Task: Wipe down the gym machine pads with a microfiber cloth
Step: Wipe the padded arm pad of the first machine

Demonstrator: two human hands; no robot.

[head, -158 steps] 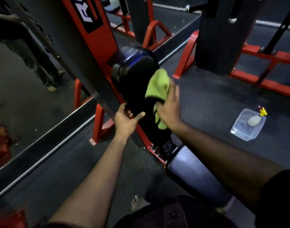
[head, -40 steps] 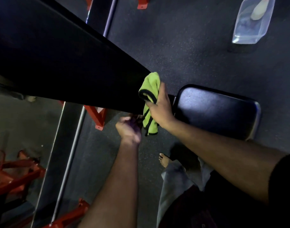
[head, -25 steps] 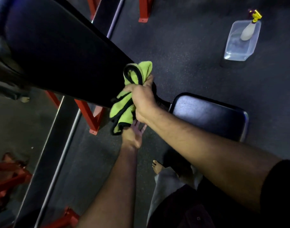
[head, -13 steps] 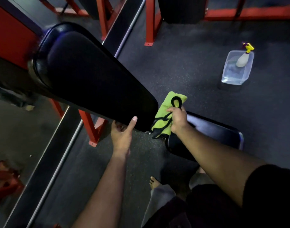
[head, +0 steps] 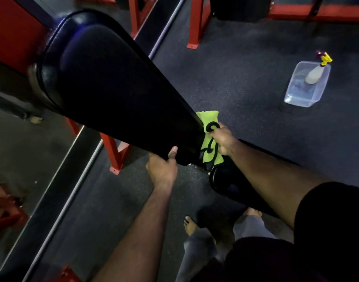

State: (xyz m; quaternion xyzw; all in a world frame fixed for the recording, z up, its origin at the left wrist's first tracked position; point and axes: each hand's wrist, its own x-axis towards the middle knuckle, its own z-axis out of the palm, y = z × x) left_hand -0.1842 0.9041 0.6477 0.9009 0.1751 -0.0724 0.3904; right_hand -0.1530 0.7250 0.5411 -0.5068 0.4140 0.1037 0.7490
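Gripping lower end of back pad (head: 113, 94) with left hand (head: 162, 169), thumb up over the face, fingers hidden beneath, probably steadying it against the wiping push; bunching cloth (head: 210, 139) in right hand (head: 222, 140), fingers curled round it, pressing it at the pad's 4 o'clock edge, just above seat pad (head: 229, 182); working the narrow joint between pads, likely where grime collects; leaving tub (head: 302, 94) with spray bottle (head: 315, 72) on floor at 2 o'clock, well apart, presumably within reach for re-wetting.
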